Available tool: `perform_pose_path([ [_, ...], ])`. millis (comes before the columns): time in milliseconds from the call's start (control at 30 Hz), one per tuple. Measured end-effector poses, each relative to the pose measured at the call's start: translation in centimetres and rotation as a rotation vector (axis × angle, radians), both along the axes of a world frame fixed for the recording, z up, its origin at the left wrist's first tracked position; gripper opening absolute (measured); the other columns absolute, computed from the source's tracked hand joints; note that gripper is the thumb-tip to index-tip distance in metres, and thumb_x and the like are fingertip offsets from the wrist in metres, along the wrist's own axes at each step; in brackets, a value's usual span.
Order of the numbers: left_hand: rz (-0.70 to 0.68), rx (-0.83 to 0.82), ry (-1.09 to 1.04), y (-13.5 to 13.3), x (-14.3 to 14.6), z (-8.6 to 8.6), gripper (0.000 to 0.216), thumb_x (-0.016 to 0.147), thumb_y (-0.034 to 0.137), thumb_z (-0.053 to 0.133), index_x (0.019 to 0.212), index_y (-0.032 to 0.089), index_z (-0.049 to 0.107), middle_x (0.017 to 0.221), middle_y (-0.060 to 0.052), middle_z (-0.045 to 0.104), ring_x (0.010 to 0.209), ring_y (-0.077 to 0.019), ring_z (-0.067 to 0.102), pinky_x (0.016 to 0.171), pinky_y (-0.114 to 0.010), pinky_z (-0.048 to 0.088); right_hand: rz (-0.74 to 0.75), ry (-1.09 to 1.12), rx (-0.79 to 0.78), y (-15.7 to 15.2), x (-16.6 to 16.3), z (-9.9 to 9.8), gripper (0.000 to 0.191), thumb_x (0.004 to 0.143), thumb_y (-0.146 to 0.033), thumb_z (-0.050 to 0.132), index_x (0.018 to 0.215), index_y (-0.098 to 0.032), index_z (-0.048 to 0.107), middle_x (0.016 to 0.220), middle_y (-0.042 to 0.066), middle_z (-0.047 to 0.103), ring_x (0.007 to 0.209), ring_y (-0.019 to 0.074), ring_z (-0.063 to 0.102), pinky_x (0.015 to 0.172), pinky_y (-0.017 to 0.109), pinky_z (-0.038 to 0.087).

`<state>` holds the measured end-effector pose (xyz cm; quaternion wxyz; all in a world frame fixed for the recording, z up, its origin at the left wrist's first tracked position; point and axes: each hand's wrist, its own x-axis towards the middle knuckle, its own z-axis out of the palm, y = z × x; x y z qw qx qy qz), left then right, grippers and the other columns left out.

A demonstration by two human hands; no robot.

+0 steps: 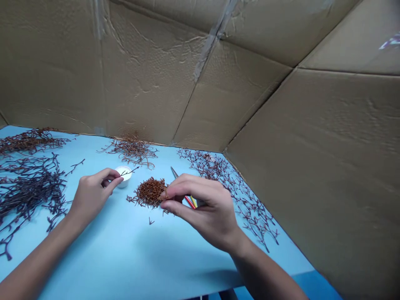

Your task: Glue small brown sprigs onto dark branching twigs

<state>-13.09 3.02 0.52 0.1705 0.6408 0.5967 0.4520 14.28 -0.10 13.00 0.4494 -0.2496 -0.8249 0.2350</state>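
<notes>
My right hand (203,206) pinches the edge of a small round nest of brown twigs (150,191) lying on the light blue table (131,250). My left hand (93,191) is closed in a pinch on a thin dark twig (129,171) whose tip lies over a small white cup (124,175). The cup stands just left of the nest. Scissors with coloured handles (184,189) lie behind my right hand, partly hidden by it.
Piles of dark branching twigs (28,183) lie at the left, a brown tangle (133,150) at the back, and purple-brown twigs (237,187) along the right edge. Cardboard walls (218,83) close in the back and right. The table's front edge runs close to my arms.
</notes>
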Motion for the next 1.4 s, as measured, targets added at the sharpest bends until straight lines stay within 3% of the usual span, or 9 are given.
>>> perform_pose_path([
  [267,-0.047,-0.164,-0.416,0.3,0.6,0.8,0.025,0.079,0.043,0.082,0.085,0.019,0.077,0.07,-0.003,0.076,0.051,-0.0139,0.062,0.052,-0.025,0.049,0.078,0.091,-0.485,-0.1,0.3,-0.3,0.011,0.085,-0.019,0.088,0.094,-0.018,0.083,0.083,0.004,0.079,0.061,0.0099,0.066,0.053,0.022,0.053],
  [400,-0.057,-0.173,-0.507,0.4,0.6,1.0,0.027,0.078,0.041,0.085,0.087,0.017,0.078,0.074,-0.005,0.078,0.051,-0.0126,0.061,0.051,-0.024,0.048,0.073,0.123,-0.588,0.2,0.7,-0.9,0.015,0.085,-0.025,0.089,0.096,-0.017,0.083,0.085,0.005,0.078,0.056,0.0083,0.06,0.048,0.021,0.05],
  [533,-0.036,-0.153,-0.531,0.5,0.6,0.9,0.025,0.076,0.038,0.085,0.085,0.016,0.077,0.07,-0.005,0.076,0.049,-0.0122,0.059,0.047,-0.023,0.043,-0.067,0.018,-0.418,0.5,1.1,-1.7,0.012,0.096,-0.029,0.079,0.092,-0.018,0.081,0.082,0.003,0.076,0.055,0.009,0.059,0.045,0.022,0.046],
  [667,-0.003,-0.134,-0.52,0.8,0.4,0.5,0.025,0.077,0.038,0.086,0.087,0.016,0.077,0.071,-0.005,0.076,0.05,-0.0117,0.059,0.047,-0.022,0.041,-0.172,-0.172,-0.028,0.7,1.6,-2.7,0.011,0.102,-0.019,0.071,0.096,-0.021,0.08,0.091,0.005,0.08,0.076,0.0146,0.071,0.064,0.026,0.056],
  [733,0.005,-0.129,-0.51,0.8,0.2,0.3,0.025,0.078,0.038,0.085,0.087,0.016,0.077,0.073,-0.005,0.077,0.051,-0.0114,0.06,0.048,-0.022,0.042,-0.192,-0.207,0.073,0.8,1.9,-3.2,0.011,0.102,-0.017,0.07,0.099,-0.022,0.079,0.096,0.005,0.081,0.084,0.0165,0.074,0.073,0.029,0.059],
  [867,0.016,-0.117,-0.529,0.8,0.3,0.6,0.023,0.078,0.036,0.084,0.086,0.016,0.076,0.074,-0.006,0.078,0.051,-0.011,0.059,0.047,-0.022,0.042,-0.208,-0.223,0.1,1.4,3.0,-4.8,0.009,0.102,-0.017,0.071,0.099,-0.022,0.077,0.097,0.004,0.083,0.084,0.0171,0.078,0.077,0.029,0.061],
  [1100,0.032,-0.11,-0.494,1.4,0.1,0.2,0.029,0.086,0.041,0.077,0.097,0.013,0.077,0.086,-0.012,0.083,0.056,-0.0143,0.064,0.048,-0.025,0.045,-0.286,-0.237,0.108,3.1,5.1,-9.6,0.008,0.101,-0.018,0.071,0.096,-0.024,0.075,0.089,0.003,0.082,0.078,0.0194,0.079,0.073,0.032,0.063],
  [1267,0.07,-0.059,-0.296,1.4,-0.5,0.4,0.02,0.088,0.032,0.077,0.1,0.017,0.079,0.089,-0.006,0.083,0.065,-0.0147,0.07,0.065,-0.027,0.054,-0.328,-0.217,0.179,3.6,5.9,-11.4,0.009,0.1,-0.016,0.07,0.098,-0.024,0.074,0.089,0.004,0.082,0.078,0.0207,0.079,0.076,0.034,0.065],
  [1400,0.14,0.04,-0.128,1.5,-1.1,0.6,0.012,0.092,0.028,0.073,0.1,0.02,0.077,0.085,-0.001,0.082,0.06,-0.012,0.066,0.062,-0.025,0.052,-0.301,-0.207,0.273,3.3,5.9,-12.2,0.01,0.1,-0.013,0.071,0.101,-0.023,0.074,0.091,0.003,0.083,0.081,0.0198,0.081,0.084,0.033,0.067],
])
